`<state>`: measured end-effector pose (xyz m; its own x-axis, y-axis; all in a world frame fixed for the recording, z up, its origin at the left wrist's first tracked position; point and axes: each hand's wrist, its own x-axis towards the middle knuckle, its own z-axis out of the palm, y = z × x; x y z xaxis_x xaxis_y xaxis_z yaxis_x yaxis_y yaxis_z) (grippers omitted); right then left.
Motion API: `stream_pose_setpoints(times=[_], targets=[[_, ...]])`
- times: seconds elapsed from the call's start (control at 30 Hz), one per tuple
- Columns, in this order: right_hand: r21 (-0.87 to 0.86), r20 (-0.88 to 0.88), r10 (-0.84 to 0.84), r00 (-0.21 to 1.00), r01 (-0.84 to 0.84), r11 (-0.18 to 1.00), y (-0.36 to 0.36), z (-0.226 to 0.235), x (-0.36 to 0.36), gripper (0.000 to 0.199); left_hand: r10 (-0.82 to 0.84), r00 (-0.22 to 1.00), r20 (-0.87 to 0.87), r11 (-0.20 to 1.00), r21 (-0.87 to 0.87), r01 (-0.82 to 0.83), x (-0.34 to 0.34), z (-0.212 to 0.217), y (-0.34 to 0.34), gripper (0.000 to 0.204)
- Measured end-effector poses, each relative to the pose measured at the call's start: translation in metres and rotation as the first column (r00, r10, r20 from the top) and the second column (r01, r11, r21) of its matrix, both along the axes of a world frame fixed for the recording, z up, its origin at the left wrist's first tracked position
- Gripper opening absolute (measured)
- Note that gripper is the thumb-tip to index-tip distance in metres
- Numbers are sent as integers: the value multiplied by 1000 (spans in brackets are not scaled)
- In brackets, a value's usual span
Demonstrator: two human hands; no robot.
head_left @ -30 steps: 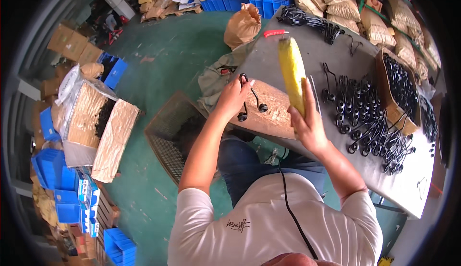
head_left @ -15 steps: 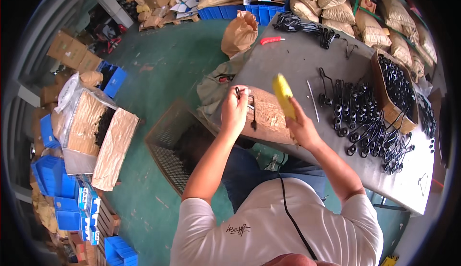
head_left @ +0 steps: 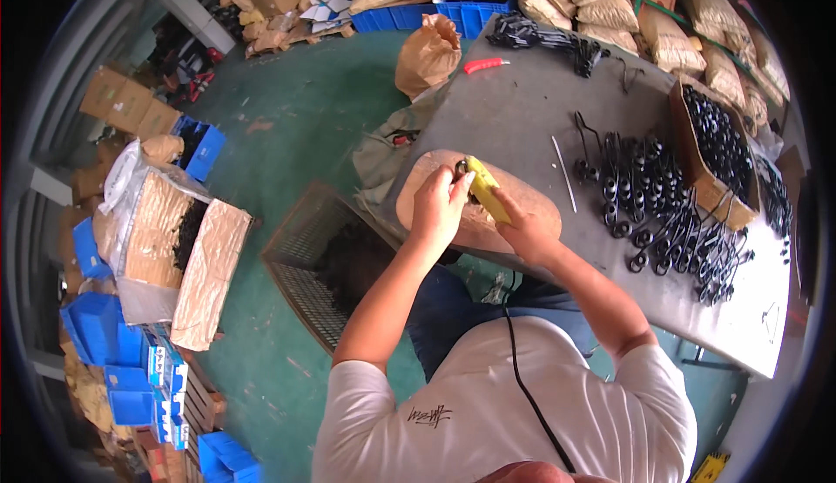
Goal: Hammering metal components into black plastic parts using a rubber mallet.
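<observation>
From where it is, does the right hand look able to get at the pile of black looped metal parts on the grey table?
Probably yes: the right hand holds a yellow tool, but the pile of black looped metal parts lies just to its right, with bare grey table between them.

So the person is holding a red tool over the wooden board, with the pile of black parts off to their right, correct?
Not quite: the tool in the right hand is yellow, not red, as the head view shows. The rest holds: it is over the wooden board, and the black parts lie to the right.

Our grey worktable [head_left: 514, 113], bearing a worn wooden board [head_left: 522, 209], spread black cable parts [head_left: 662, 213], a cardboard box [head_left: 710, 165], a red-handled cutter [head_left: 483, 66]
</observation>
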<state>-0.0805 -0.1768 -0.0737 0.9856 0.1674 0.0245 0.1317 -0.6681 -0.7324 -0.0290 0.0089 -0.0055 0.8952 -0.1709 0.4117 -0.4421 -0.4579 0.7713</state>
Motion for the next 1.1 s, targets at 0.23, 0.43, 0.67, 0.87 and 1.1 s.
stream_pose_setpoints(times=[0.23, 0.43, 0.67, 0.87, 1.1], targets=[[-241, 131, -101, 986, 131, 962, -46, -21, -21, 72, 195, 978, -69, 980, -31, -197, -17, 2, -1, 30], [-313, 541, -209, 814, 426, 849, -81, 13, 10, 38, 444, 895, 35, 895, 23, -445, -7, 24, 106, 33], [-523, 387, -508, 769, 637, 566, -171, 5, 99, 64, 495, 836, 237, 703, 457, -545, -3, -21, 159, 35], [-628, 141, -530, 836, 490, 605, -152, -1, 155, 45, 358, 927, 109, 838, 401, -370, -25, -22, 138, 42], [103, 639, -413, 649, 460, 882, -126, -2, 110, 71, 64, 989, 136, 998, -20, -61, -16, -31, 41, 49]])
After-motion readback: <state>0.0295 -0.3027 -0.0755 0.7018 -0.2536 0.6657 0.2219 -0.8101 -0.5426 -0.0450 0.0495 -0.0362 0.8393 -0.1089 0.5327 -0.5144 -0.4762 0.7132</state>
